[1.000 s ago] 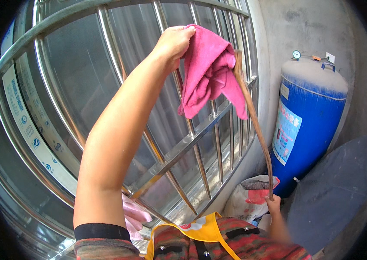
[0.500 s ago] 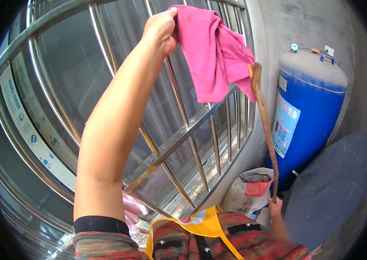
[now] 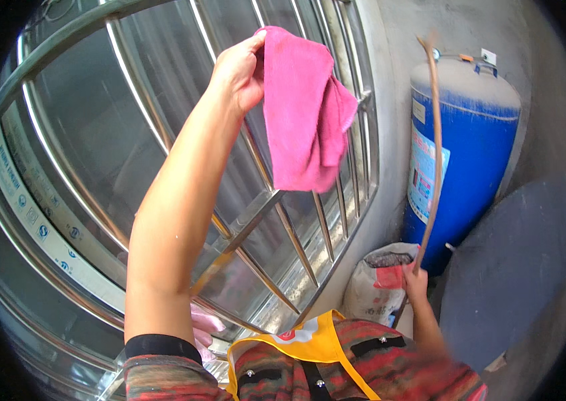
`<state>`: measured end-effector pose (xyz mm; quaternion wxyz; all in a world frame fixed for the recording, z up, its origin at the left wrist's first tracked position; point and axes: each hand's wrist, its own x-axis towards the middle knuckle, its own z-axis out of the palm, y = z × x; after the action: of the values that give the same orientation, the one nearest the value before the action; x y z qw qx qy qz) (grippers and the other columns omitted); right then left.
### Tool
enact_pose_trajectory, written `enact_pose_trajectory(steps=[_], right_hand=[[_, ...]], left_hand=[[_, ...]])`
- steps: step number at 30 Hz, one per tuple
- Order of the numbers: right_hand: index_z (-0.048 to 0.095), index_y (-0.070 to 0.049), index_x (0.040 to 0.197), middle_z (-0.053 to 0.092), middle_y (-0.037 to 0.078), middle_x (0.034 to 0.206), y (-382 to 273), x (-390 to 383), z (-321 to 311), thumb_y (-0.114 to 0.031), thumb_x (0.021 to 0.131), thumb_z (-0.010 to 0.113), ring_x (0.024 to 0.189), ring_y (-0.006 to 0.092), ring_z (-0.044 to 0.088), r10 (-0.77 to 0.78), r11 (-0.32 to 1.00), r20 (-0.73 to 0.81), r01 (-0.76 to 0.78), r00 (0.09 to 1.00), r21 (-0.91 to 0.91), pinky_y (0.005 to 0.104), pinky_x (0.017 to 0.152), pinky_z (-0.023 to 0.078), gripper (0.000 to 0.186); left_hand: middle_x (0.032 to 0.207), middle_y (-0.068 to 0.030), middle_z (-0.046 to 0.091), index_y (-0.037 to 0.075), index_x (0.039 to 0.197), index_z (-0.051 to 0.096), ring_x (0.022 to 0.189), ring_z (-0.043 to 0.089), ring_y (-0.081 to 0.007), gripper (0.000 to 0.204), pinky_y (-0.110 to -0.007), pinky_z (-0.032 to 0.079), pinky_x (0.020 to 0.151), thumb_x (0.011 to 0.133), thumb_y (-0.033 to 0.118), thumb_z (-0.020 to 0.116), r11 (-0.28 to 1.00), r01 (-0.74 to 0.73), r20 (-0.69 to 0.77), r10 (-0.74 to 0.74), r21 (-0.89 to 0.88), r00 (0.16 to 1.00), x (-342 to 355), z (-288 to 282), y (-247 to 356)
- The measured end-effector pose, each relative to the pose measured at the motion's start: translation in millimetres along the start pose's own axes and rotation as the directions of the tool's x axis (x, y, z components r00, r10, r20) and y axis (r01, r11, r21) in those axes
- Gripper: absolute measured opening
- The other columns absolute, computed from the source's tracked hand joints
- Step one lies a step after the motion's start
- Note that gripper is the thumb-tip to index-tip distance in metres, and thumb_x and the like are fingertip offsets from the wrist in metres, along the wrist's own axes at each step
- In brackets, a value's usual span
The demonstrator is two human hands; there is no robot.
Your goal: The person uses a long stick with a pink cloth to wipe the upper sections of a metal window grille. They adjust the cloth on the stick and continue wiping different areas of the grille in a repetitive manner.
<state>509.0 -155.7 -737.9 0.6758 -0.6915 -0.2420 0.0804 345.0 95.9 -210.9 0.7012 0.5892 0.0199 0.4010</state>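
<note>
High in front of the window bars, my left hand (image 3: 237,75) pinches the top corner of a pink cloth (image 3: 302,117), which hangs down in folds. Low on the right, my right hand (image 3: 416,281) is wrapped round the lower end of a long wooden stick (image 3: 435,154). The stick stands nearly upright, and its forked top reaches in front of the tank's upper part. Cloth and stick are apart.
Metal window bars (image 3: 137,87) fill the left side. A blue tank (image 3: 477,154) with a dusty top and gauge stands at the right. Near its foot sit a white woven sack (image 3: 366,291) and a dark grey panel (image 3: 507,281). A lighter pink cloth (image 3: 206,324) hangs low by the bars.
The stick's top has come away from the cloth and swung right, toward the tank. The cloth now hangs free from my left hand, slightly lower, and my right hand has risen a little.
</note>
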Motion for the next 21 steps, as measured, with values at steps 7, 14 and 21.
enact_pose_trajectory(steps=[7, 14, 21], right_hand=[[0.045, -0.001, 0.130, 0.062, 0.004, 0.098, -214, 33, -3, -0.033, 0.094, 0.051, 0.040, 0.0012, 0.033, -0.250, 0.888, 0.321, 0.084, 0.913, 0.452, 0.0175, 0.036, 0.025, 0.049], [0.047, 0.001, 0.125, 0.053, -0.002, 0.070, -272, 33, 32, -0.028, 0.090, 0.059, 0.043, 0.0023, 0.035, -0.282, 0.817, 0.384, 0.010, 0.879, 0.577, 0.0185, 0.040, 0.027, 0.047], [0.054, -0.005, 0.095, 0.052, -0.004, 0.065, -269, 27, 32, -0.015, 0.083, 0.068, 0.042, 0.0022, 0.038, -0.141, 0.817, 0.243, -0.026, 0.960, 0.576, 0.0174, 0.038, 0.029, 0.021]], left_hand=[[0.085, -0.0073, 0.063, 0.002, 0.090, 0.058, 0.077, 0.062, -0.0175, 0.019, -0.033, 0.053, 0.077, 0.096, 0.015, 0.046, 0.987, 0.158, 0.061, -0.155, -0.034, 0.986, -45, 9, -61], [0.084, -0.0078, 0.063, 0.002, 0.089, 0.059, 0.075, 0.062, -0.0171, 0.020, -0.032, 0.053, 0.074, 0.094, 0.017, 0.048, 0.957, 0.284, 0.122, -0.290, 0.062, 0.949, -82, 30, -98], [0.079, -0.0017, 0.063, 0.004, 0.089, 0.063, 0.068, 0.055, -0.0097, 0.026, -0.026, 0.045, 0.066, 0.093, 0.028, 0.053, 0.805, 0.215, 0.006, -0.261, 0.552, 0.965, -118, 12, -135]])
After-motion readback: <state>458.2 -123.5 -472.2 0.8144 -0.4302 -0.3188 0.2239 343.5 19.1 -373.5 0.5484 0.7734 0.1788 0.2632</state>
